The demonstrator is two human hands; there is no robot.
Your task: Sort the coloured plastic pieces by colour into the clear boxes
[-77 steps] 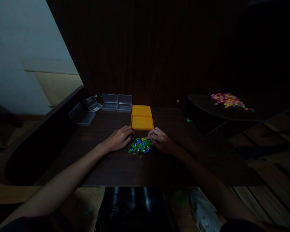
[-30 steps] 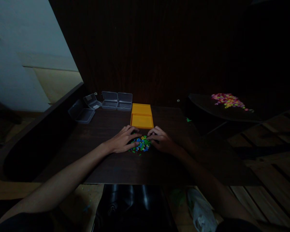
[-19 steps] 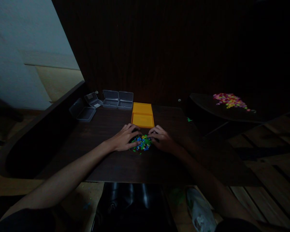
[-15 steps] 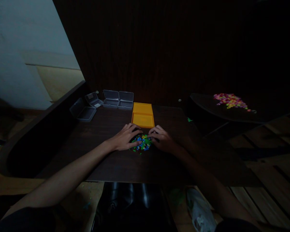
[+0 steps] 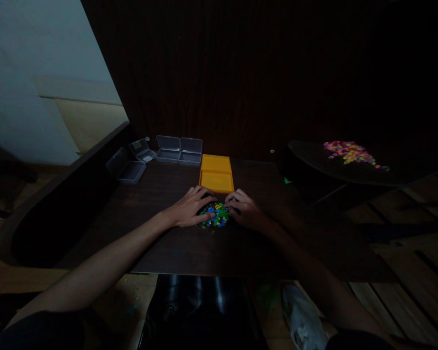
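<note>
Below the counter's (image 5: 190, 253) near edge, dim floor w/ a pale shoe (image 5: 304, 318) at lower right and a dark glossy shape (image 5: 200, 306) in the middle; too dark to ID it. Both forearms run up from the bottom corners to mid-counter. Left hand (image 5: 190, 209) and right hand (image 5: 246, 211) lie palm down on either side of a small pile of bricks (image 5: 215, 216), fingers curved in against its edges, so the pile sits between them, cupped from both sides. Each hand's grip is loose & part-curled, touching the pile's rim; can't tell if any piece is pinched, as the fingertips hide in the heap. Bricks are tiny, mixed blue, green, yellow w/ a few red, heaped tight, a couple of green strays toward the near-left edge. Just beyond the pile, nearly touching the fingertips, an open orange box (image 5: 216, 173), lid flat behind its tray. Farther back-left, open clear plastic cases (image 5: 179, 150), one pair side by side, two more (image 5: 127, 167) at the counter's left corner. One green bit (image 5: 286, 181) lies near the right edge. Well apart at far right, a second dark surface carries a pink-yellow heap of pieces (image 5: 346, 151). Behind, dark wood panel; pale wall at left.
</note>
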